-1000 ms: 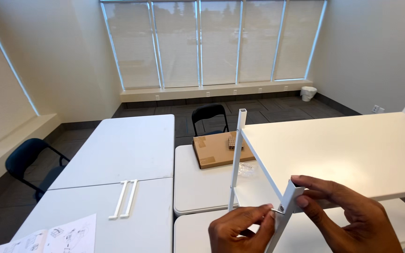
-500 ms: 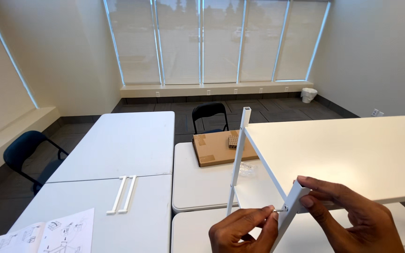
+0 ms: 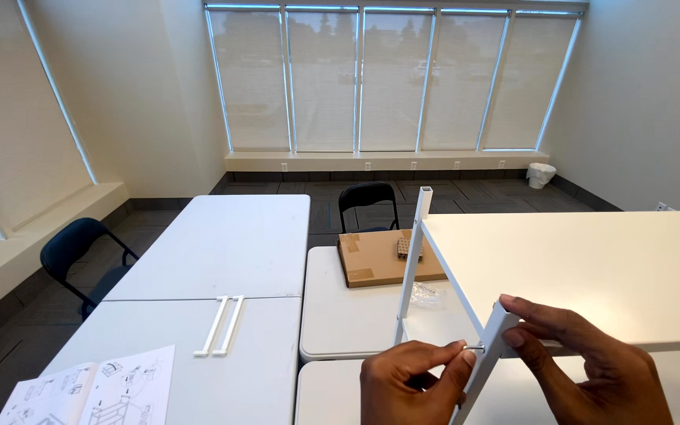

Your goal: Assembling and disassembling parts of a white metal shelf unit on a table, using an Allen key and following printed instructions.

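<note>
A: What's in hand?

B: At lower right of the frame, the left hand [image 3: 412,379] pinches a small metal key [image 3: 474,345] against a white square leg [image 3: 488,356]; the right hand [image 3: 592,364] grips that leg, fingers closed round it.

A: Room around it?

B: The white shelf panel [image 3: 592,264] sits just above; grey tables [image 3: 222,252] spread left, holding an instruction sheet [image 3: 92,386] and two white bars [image 3: 220,324].

Left hand [image 3: 411,382] pinches a screw [image 3: 474,346] at the white post [image 3: 488,358], steadied by the right hand [image 3: 592,366].
</note>
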